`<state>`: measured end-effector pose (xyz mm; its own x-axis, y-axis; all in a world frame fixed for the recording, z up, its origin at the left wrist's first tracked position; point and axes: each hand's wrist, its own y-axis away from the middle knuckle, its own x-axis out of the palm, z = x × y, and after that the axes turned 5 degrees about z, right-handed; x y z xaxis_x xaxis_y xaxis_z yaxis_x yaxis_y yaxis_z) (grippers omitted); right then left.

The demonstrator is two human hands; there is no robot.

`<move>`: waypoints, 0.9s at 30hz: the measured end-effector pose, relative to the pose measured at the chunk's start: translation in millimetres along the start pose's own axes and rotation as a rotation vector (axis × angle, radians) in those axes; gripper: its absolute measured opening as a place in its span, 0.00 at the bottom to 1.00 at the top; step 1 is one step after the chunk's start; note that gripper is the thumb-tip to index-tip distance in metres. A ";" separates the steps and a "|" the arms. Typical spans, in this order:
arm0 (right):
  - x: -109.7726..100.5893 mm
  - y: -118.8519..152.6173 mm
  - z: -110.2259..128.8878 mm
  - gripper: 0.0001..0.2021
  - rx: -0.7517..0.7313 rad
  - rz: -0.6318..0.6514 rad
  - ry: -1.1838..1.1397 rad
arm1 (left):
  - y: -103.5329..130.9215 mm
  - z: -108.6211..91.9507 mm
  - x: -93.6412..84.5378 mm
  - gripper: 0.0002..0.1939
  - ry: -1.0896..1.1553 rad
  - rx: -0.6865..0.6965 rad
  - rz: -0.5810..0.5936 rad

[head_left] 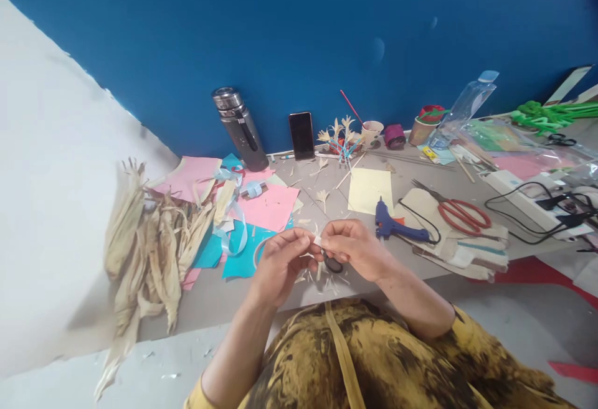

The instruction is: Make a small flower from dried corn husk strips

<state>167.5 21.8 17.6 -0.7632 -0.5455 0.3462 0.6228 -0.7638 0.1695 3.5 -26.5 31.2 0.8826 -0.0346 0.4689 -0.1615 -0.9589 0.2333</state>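
Observation:
My left hand [286, 261] and my right hand [354, 246] meet over the table's front edge, fingertips nearly touching. Between them is a small white piece [317, 241], pinched by the fingers of both hands. Black scissor handles [332, 263] show just below the fingers; their blades are hidden. Pale husk scraps [334, 283] lie beneath my hands. Two small husk flowers [322, 196] rest on the table beyond them. A blue glue gun [402, 228] lies to the right of my right hand.
Dried corn husks [156, 253] hang over the left edge beside pink paper [268, 207]. At the back stand a flask [243, 132], a phone [301, 136] and a paper cup [372, 134]. Red-handled scissors [465, 216] lie on a glove, near a power strip [518, 197] at right.

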 end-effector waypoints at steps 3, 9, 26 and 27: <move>1.5 3.3 1.1 0.09 0.032 0.014 0.064 | 2.0 2.7 1.5 0.14 -0.036 -0.006 0.029; 3.0 10.3 -0.4 0.06 0.023 0.022 0.239 | 3.6 13.2 -4.7 0.13 -0.175 0.029 -0.024; -31.9 -0.2 -10.5 0.12 0.096 0.219 0.019 | -26.3 28.6 -2.0 0.18 -0.009 -0.210 0.100; -34.2 -0.2 -11.1 0.12 0.096 0.220 0.003 | -28.8 30.1 -1.3 0.18 -0.007 -0.215 0.108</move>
<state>191.5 36.8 -4.5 -0.6075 -0.6968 0.3814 0.7879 -0.5897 0.1774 20.4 -7.3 -1.8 0.8579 -0.1362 0.4955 -0.3447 -0.8676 0.3584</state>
